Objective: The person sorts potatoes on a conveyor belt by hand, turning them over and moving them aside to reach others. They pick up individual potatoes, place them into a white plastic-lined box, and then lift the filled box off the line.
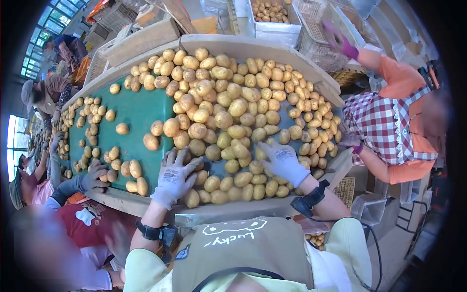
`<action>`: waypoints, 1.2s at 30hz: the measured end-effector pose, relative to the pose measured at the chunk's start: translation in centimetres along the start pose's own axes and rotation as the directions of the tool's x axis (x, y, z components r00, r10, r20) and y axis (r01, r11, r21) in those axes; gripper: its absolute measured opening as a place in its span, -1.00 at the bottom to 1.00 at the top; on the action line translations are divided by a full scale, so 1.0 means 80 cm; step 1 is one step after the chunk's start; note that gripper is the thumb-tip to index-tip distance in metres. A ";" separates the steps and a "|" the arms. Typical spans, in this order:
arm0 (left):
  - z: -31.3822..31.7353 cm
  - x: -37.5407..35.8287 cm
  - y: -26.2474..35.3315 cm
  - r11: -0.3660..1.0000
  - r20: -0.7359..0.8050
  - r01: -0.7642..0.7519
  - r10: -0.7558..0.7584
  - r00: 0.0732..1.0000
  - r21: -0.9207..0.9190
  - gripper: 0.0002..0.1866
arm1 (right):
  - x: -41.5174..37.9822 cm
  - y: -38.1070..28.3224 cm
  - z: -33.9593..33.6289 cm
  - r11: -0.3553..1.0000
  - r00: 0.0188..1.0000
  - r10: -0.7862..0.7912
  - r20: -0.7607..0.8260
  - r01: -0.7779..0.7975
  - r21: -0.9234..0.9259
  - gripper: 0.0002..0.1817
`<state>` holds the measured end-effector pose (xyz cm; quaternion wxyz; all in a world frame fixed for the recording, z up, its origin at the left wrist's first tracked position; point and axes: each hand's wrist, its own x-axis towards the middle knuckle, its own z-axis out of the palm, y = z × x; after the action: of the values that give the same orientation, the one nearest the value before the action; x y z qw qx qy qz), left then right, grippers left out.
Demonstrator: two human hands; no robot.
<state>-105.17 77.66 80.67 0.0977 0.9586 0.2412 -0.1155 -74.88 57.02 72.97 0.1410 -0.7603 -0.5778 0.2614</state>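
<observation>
A heap of potatoes (237, 107) spreads over the sorting table in front of me. My left hand (172, 179), in a pale work glove, lies at the near edge of the green belt (146, 112). Its fingers are spread and touch potatoes at the heap's near left side. Farther right, my right hand (283, 161), gloved the same way, reaches into the heap from the near side. Its fingers stretch out against the potatoes there, with the fingertips partly among them. Several potatoes lie between the two hands along the wooden near rim (243, 210).
A co-worker in a checked apron (377, 126) stands at the right end, one hand near the potatoes. Other people line the left side, one gloved hand (95, 176) near my left. A white box of potatoes (275, 27) and plastic crates (316, 46) stand beyond the far rim.
</observation>
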 end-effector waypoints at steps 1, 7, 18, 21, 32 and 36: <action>-0.001 0.000 0.000 1.000 0.012 0.001 -0.001 1.000 -0.010 -0.41 | 0.008 -0.001 -0.005 1.000 1.000 0.015 0.025 -0.015 -0.005 -0.54; 0.008 -0.007 0.000 0.998 -0.010 0.030 -0.030 0.999 -0.060 -0.42 | 0.063 -0.005 -0.005 0.950 0.900 -0.294 -0.321 0.312 0.005 -0.65; -0.005 -0.025 -0.008 0.998 0.020 0.005 -0.003 1.000 -0.065 -0.36 | -0.074 0.074 0.008 0.959 0.983 -0.180 -0.032 0.168 -0.229 -0.30; -0.002 -0.027 -0.005 0.998 0.015 0.021 -0.020 1.000 -0.061 -0.37 | -0.075 0.044 0.028 0.914 0.956 0.067 -0.287 -0.174 -0.367 -0.30; 0.013 -0.053 -0.006 0.997 -0.035 0.005 -0.008 0.999 -0.074 -0.45 | -0.041 0.003 -0.013 0.974 0.986 -0.105 -0.129 0.076 -0.215 -0.36; 0.013 -0.036 0.010 0.996 0.009 0.026 -0.025 1.000 -0.081 -0.52 | -0.039 -0.045 0.054 0.932 0.930 -0.361 0.066 0.361 0.008 -0.42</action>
<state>-107.45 75.43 80.58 0.1361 0.9503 0.2574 -0.1105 -80.78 54.70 72.04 0.1655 -0.6323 -0.7126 0.2548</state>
